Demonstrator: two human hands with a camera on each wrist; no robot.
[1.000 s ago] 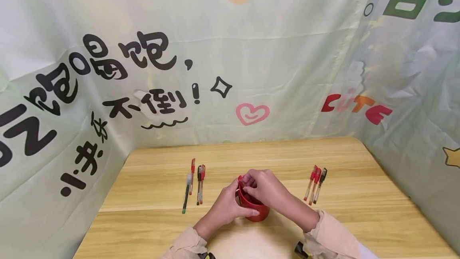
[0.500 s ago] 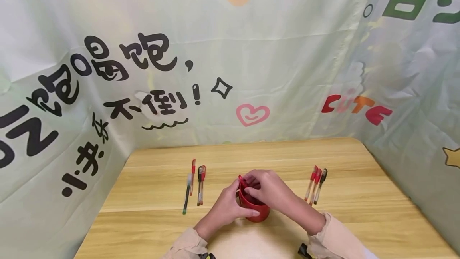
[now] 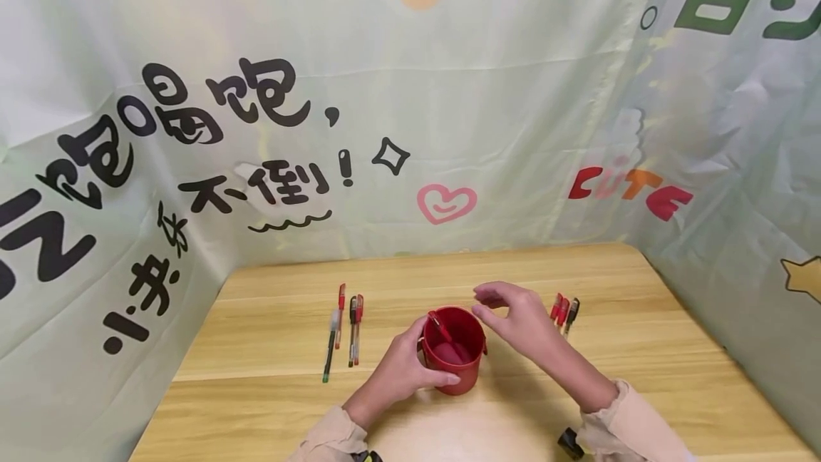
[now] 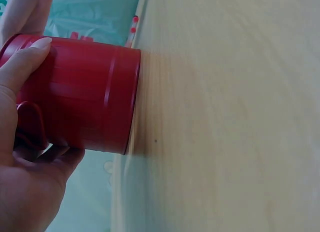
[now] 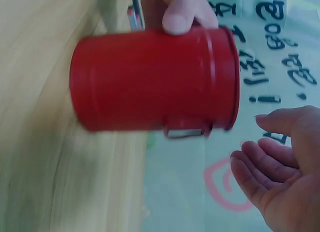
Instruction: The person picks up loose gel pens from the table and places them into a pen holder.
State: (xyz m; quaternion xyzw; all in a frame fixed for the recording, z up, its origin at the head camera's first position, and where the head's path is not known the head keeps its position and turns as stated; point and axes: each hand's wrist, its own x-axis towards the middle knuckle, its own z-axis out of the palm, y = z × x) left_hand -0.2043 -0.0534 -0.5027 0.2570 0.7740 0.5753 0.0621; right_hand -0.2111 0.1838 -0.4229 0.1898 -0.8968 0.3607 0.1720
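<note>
Midway between the left and right edges of the worktop [image 3: 269,334], holding the red bucket [image 3: 465,380] upright with the left hand [image 3: 405,362], thumb laid across the near side. Just beyond the right of the rim, hovering with the right hand [image 3: 516,316], thumb and fingers parted, nothing between them. Counting a single red-capped pen [image 3: 439,323] inside, leaning against the far-left rim. Between bucket and left edge, spotting four pens [image 3: 352,330] lying loose; toward the right edge, three pens [image 3: 562,311] side by side, lower ends hidden behind the arm. Looking barely under way, at a guess: one in, seven left outside.
</note>
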